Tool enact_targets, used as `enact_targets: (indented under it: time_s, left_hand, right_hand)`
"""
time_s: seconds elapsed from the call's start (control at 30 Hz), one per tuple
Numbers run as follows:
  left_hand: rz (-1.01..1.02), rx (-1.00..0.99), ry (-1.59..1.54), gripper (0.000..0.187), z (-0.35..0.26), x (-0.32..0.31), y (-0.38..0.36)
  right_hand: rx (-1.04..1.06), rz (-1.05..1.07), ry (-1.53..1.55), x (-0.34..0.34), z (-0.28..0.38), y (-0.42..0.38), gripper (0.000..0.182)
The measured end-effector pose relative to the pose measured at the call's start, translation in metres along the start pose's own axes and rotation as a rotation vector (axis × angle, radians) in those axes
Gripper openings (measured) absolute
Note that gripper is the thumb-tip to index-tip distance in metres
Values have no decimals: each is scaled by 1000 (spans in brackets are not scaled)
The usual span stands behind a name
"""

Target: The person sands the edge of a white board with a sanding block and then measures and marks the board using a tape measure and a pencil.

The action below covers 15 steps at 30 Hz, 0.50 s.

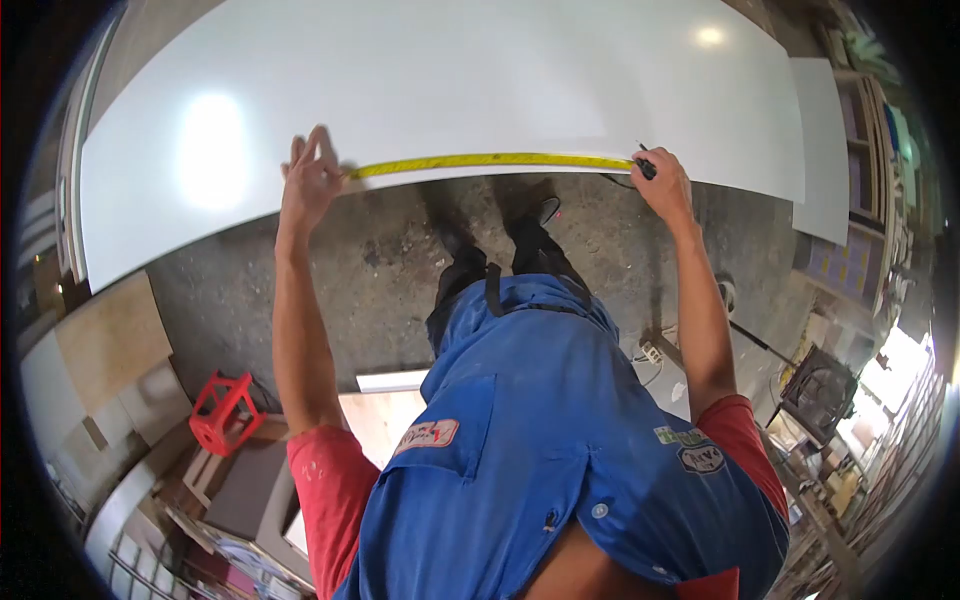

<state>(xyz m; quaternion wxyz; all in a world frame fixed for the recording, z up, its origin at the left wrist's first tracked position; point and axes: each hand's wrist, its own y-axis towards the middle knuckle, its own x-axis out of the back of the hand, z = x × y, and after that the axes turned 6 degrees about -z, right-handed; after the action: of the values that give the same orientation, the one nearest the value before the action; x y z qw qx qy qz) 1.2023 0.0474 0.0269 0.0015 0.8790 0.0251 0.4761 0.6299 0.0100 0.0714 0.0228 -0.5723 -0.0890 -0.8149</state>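
A yellow tape measure blade (490, 160) is stretched along the near edge of a large white panel (480, 80). My left hand (312, 178) is at the blade's left end, thumb side against it in what looks like a pinch, with other fingers raised. My right hand (664, 182) is closed around the dark tape measure case (646, 168) at the other end. A thin dark pen-like stick (642, 147) pokes up by those fingers; its kind is hard to make out. The blade lies close to the panel's surface, slightly bowed.
A red plastic stool (222, 412) stands at the lower left, near leaning boards (112, 340). To the right are a black box-shaped fan or machine (818, 395) and a socket block with cable (652, 352). Shelving (862, 150) lines the right side. Concrete floor (380, 260) lies below the panel.
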Motion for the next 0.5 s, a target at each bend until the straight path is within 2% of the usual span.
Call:
enact_targets:
  time_s: [0.1, 0.23, 0.37, 0.5]
  left_hand:
    - [79, 42, -85, 8, 2, 7, 2]
    - [49, 15, -48, 12, 20, 1, -2]
    - [59, -58, -121, 13, 26, 6, 0]
    - [44, -36, -138, 12, 23, 6, -1]
  right_hand:
    - [-108, -21, 2, 15, -44, -1, 21]
    - [-204, -7, -1, 24, -75, -7, 30]
    - [-232, -46, -82, 16, -75, -15, 34]
    - [-227, -52, -96, 9, -60, -18, 35]
